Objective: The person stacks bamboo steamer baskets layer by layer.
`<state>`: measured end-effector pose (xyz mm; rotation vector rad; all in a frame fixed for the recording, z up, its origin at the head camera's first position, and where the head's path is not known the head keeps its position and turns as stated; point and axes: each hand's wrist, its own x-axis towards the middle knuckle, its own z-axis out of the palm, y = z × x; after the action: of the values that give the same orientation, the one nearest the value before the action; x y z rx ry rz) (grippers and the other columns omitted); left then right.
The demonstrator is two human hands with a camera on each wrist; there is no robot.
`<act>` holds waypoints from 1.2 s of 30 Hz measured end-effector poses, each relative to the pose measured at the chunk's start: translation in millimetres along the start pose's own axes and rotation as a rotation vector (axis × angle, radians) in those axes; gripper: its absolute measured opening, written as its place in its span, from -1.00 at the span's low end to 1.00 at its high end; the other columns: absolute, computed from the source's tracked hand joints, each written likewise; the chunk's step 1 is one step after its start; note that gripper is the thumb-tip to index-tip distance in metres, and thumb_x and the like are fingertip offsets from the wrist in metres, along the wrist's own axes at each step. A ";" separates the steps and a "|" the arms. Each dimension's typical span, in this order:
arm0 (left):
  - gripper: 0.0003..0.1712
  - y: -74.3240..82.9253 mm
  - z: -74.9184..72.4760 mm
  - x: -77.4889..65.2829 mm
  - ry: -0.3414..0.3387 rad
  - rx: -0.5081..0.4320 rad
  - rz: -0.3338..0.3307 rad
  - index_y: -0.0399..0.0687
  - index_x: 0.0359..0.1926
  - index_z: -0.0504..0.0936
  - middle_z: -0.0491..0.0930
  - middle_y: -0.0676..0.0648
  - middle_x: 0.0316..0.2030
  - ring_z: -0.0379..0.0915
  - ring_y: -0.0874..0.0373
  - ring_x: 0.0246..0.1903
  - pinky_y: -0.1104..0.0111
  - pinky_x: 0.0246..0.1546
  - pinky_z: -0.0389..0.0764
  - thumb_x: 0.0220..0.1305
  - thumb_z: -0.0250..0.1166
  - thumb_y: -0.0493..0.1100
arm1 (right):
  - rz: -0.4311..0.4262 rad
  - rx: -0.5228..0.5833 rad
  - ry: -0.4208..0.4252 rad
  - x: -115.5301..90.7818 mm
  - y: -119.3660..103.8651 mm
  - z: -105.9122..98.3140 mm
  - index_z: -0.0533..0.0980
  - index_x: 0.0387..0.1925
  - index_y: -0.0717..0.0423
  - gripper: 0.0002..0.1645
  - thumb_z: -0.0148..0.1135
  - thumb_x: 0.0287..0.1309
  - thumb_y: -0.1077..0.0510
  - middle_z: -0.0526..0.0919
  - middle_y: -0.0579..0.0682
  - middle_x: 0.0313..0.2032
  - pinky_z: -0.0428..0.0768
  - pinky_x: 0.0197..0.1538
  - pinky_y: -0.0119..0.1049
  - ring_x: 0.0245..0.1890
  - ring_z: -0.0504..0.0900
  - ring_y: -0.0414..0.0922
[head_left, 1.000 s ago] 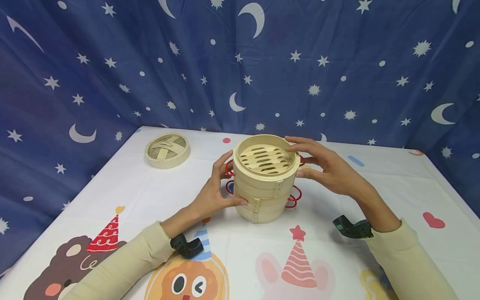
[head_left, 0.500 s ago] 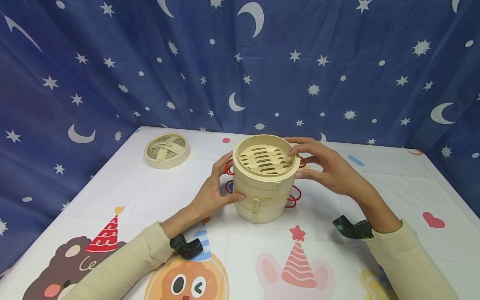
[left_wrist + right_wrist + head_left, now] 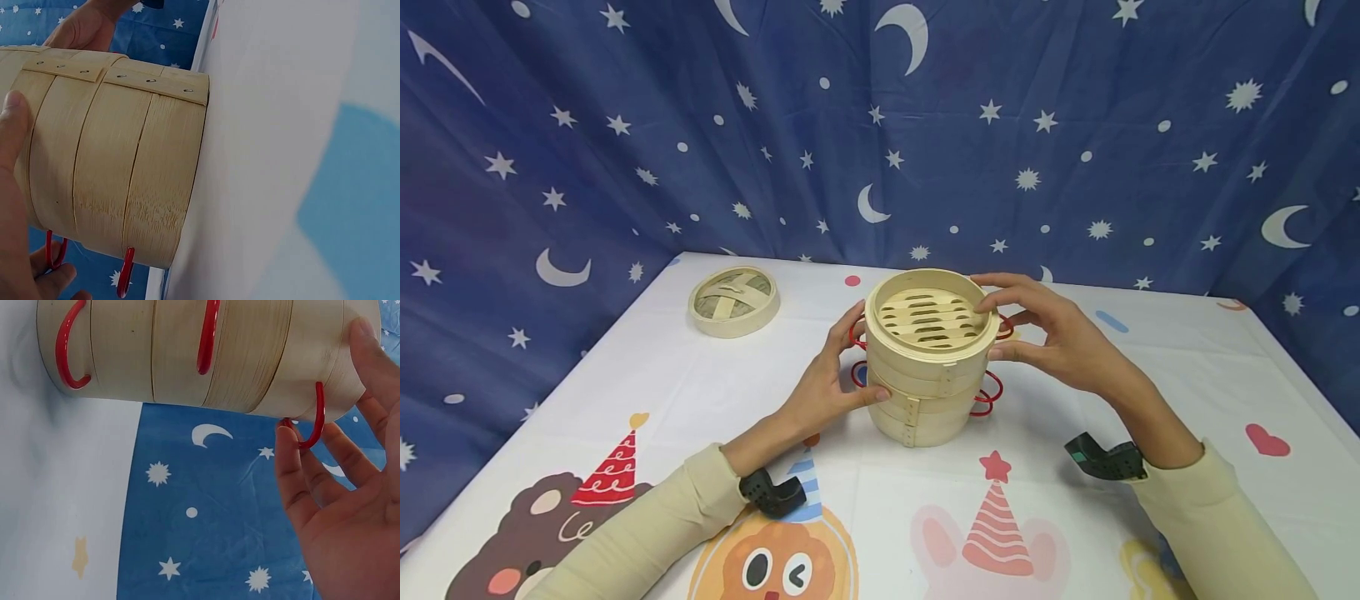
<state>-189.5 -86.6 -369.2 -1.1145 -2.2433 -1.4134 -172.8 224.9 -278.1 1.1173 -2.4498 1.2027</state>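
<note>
A stack of round bamboo steamer baskets (image 3: 928, 408) stands upright on the table, its slatted top facing up. Red loop handles stick out from both sides. My left hand (image 3: 831, 379) wraps the stack's left side, thumb across the front and fingers behind, near a red handle (image 3: 125, 273). On the right, my right hand (image 3: 1048, 333) grips the top basket (image 3: 934, 360); its thumb (image 3: 369, 347) presses the side wall, and other fingers reach over the rim and around the red handle (image 3: 321, 415). Part of the left fingers is hidden behind the stack.
A bamboo steamer lid (image 3: 735, 325) with woven crossing strips lies at the back left of the table. White cloth with cartoon prints (image 3: 880, 500) covers the tabletop. A blue star-and-moon curtain (image 3: 790, 125) hangs behind and at the left.
The top basket has turned slightly: its front seam has shifted a little to the left. My right thumb has moved slightly left with it. My left hand stays nearly still.
</note>
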 end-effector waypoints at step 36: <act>0.16 1.3 0.8 -1.5 0.000 0.039 -0.041 0.32 0.49 -0.20 0.30 -0.08 0.25 0.30 0.00 0.17 0.03 0.18 0.30 0.02 0.17 0.52 | -0.052 0.002 0.018 -1.3 -7.3 -3.5 0.49 0.02 0.10 -0.39 0.43 -0.11 0.47 0.38 -0.02 0.12 0.56 -0.18 -0.40 -0.09 0.43 -0.16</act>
<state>-187.4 -86.3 -369.6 -1.0620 -2.2954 -1.3792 -167.3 225.4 -272.0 1.1587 -2.3910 1.1955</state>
